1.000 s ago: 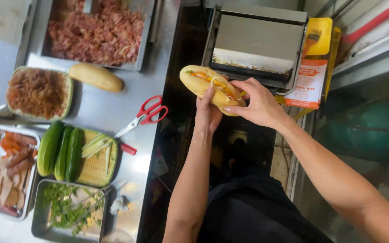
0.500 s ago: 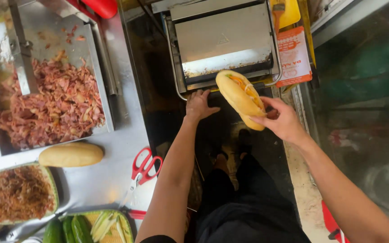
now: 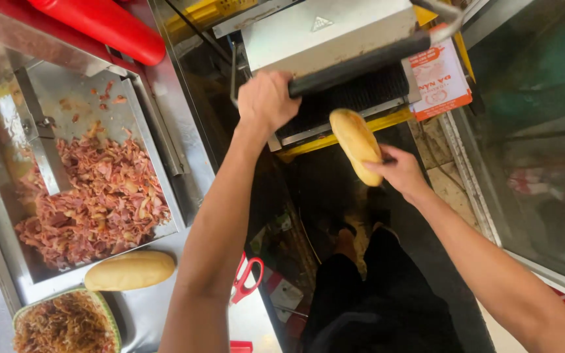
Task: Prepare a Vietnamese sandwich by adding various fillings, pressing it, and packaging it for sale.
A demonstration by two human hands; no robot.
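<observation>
My left hand (image 3: pixel 267 99) grips the black handle (image 3: pixel 354 64) of a metal press grill (image 3: pixel 325 29) and holds its lid raised; the ribbed lower plate (image 3: pixel 367 95) shows underneath. My right hand (image 3: pixel 397 171) holds a filled baguette sandwich (image 3: pixel 356 144) just in front of the open grill, its far end near the plate's edge. A second, plain baguette (image 3: pixel 129 270) lies on the steel counter at the lower left.
A steel tray of chopped reddish meat (image 3: pixel 93 189) sits at left with tongs (image 3: pixel 37 140) in it. A bowl of shredded fried topping (image 3: pixel 63 323) is at bottom left. Red-handled scissors (image 3: pixel 248 278) lie by the counter edge. A glass panel (image 3: pixel 544 144) stands at right.
My left hand went from resting near the grill's front to gripping its handle and lifting the lid. My right hand brought the sandwich lower, toward the opened plates. The view shifted forward.
</observation>
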